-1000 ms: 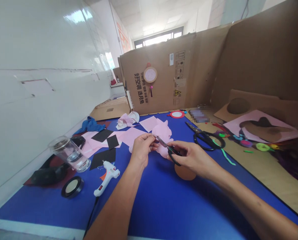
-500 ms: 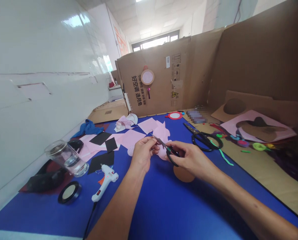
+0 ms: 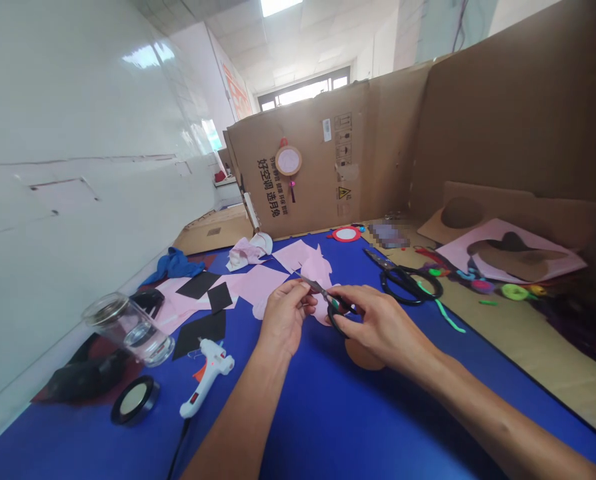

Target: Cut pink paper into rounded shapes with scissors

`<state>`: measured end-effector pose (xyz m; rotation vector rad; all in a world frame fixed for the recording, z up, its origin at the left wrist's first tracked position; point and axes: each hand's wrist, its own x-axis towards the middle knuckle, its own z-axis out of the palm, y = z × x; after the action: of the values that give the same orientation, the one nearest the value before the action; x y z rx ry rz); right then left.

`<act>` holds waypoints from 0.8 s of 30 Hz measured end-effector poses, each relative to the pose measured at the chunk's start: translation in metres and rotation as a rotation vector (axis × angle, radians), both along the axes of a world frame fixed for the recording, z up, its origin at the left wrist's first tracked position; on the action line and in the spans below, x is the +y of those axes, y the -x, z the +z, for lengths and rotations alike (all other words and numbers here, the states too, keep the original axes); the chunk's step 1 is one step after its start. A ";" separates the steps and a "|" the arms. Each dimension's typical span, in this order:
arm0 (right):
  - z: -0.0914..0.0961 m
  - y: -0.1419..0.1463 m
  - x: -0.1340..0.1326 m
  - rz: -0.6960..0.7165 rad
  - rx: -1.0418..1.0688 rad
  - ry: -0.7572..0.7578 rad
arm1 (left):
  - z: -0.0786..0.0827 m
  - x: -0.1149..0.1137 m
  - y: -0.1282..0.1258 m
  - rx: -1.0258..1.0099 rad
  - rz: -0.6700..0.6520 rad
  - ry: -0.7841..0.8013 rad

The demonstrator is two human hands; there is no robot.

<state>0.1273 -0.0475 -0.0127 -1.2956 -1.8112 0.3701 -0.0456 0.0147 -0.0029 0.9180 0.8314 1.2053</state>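
Note:
My right hand is closed on a small pair of black-handled scissors, blades pointing up and left. My left hand pinches a small piece at the blade tips; I cannot make out what it is. Just behind both hands lies a pink cut-out felt shape on the blue mat. A brown round piece lies on the mat under my right wrist.
Large black scissors lie to the right. A white glue gun, a tape roll and a glass jar sit at left, with pink and black sheets behind. Cardboard walls enclose the back and right; coloured bits lie right.
The view has tilted and shifted slightly. Both hands stay together at the scissors, drifting a little down and left in the picture.

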 end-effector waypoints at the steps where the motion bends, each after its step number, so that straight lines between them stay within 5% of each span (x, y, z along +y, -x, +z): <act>1: 0.000 0.000 0.000 0.003 -0.005 -0.005 | 0.000 0.000 0.000 -0.003 0.001 -0.001; 24: -0.003 -0.001 0.000 0.009 0.003 -0.070 | 0.006 0.002 0.006 0.114 0.023 -0.129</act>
<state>0.1286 -0.0470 -0.0158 -1.2386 -1.8115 0.3107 -0.0517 0.0165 0.0027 1.0936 0.8645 1.2464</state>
